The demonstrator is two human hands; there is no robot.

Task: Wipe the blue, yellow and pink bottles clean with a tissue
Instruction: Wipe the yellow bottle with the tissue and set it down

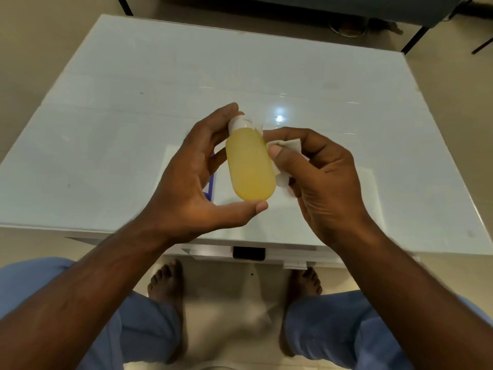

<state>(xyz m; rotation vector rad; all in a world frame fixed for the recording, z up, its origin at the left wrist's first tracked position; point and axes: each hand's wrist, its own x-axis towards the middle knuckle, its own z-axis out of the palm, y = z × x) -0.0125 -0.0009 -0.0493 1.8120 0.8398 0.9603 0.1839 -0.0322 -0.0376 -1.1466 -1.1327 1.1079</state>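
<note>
Yellow bottle [250, 166] smooth oval, white cap | L hand [186, 180] holds | R hand [320, 177] pinches crumpled tissue [283, 156]

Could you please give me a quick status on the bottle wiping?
Left hand holds yellow bottle end to end. Right hand presses tissue to its side. Nothing in the way.

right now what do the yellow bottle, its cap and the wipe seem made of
Yellow bottle: likely soft matte plastic or silicone; translucent, rounded, no sharp glare.
White cap: seems hard, smooth plastic, opaque.
Tissue: thin white paper, creased and folded in the right hand.
</note>
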